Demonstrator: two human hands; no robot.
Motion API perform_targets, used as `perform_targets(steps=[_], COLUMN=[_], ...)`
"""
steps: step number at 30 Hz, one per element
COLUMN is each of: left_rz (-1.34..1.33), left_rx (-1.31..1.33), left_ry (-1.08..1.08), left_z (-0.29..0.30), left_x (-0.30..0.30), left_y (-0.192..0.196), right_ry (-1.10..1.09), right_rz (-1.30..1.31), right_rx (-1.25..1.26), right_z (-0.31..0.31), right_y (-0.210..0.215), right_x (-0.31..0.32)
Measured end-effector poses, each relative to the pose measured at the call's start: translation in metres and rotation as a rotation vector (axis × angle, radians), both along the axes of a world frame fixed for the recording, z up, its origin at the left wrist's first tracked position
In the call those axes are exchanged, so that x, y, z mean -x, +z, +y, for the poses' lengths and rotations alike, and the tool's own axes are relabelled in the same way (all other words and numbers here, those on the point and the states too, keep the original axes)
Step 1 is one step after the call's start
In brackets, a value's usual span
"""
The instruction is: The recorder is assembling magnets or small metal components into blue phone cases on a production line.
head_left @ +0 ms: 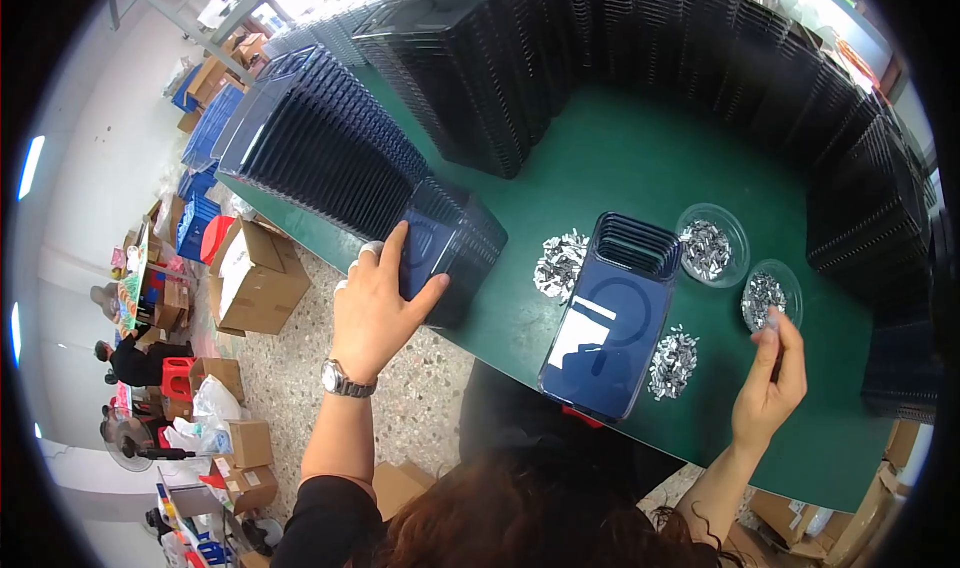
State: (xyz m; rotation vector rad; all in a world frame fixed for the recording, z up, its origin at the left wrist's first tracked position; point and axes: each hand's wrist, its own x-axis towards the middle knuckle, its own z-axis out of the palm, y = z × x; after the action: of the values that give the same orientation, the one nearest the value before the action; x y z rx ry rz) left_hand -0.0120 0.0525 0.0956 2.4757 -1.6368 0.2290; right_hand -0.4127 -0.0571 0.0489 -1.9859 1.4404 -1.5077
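Note:
My left hand [375, 303], with rings and a wristwatch, spans a dark blue phone case [428, 238] on a stack at the table's left edge. Its thumb and fingers lie along opposite sides of the case. On the right, my right hand [770, 383] pinches thumb and finger together over a round clear dish [795, 286] of small silvery pieces. Whatever the fingertips hold is too small to make out. Between my hands another stack of phone cases [625, 318] lies at the near edge; its top one shows a ring outline and a bright reflection.
A second clear dish [737, 238] holds silvery pieces. Loose piles of them [560, 266] flank the middle stack. Tall rows of dark cases [450, 78] line the green table's [630, 148] far and right sides. Left, a cardboard box [262, 283] stands on the floor; people sit farther off.

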Motion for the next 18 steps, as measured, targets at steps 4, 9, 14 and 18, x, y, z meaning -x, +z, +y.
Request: perform_targets(steps=[4, 9, 14, 18], left_rz=[-0.014, 0.204, 0.135, 0.01], left_rx=[-0.072, 0.255, -0.071, -0.17], left_ry=[-0.003, -0.387, -0.622, -0.63], left_z=[-0.001, -0.033, -0.083, -0.088], left_x=[0.015, 0.074, 0.156, 0.162], left_y=[0.015, 0.054, 0.063, 0.055], right_ry=[0.056, 0.08, 0.042, 0.026], right_rz=[0.045, 0.151, 0.245, 0.206], right_rx=[-0.124, -0.365, -0.454, -0.498], right_z=[0.023, 0.025, 0.021, 0.024], right_y=[-0.012, -0.035, -0.064, -0.072], right_x=[0.0, -0.006, 0.012, 0.017])
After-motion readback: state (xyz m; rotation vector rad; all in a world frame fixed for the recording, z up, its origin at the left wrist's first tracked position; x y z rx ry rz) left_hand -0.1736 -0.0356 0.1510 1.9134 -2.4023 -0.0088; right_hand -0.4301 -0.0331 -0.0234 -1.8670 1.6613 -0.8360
